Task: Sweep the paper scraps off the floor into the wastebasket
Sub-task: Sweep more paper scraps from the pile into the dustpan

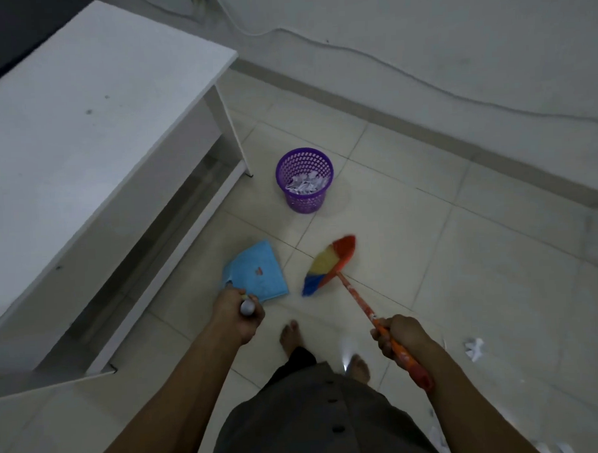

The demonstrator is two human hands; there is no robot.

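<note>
Left hand (238, 313) grips the dustpan (256, 271) handle, right hand (400, 335) clenches the broom (330, 262) stick, likely ready to gather more. Scraps (474, 347) lie just right of the right fingers; the wastebasket (304, 180) ahead holds some.

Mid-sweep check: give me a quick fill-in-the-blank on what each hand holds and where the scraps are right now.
1. The right hand holds the orange handle of the multicoloured ____.
2. The left hand holds the blue ____ by its handle.
3. The purple wastebasket already has shredded ____ inside.
4. A crumpled scrap still lies on the floor to the person's ____.

Missing words: broom; dustpan; paper; right
</note>
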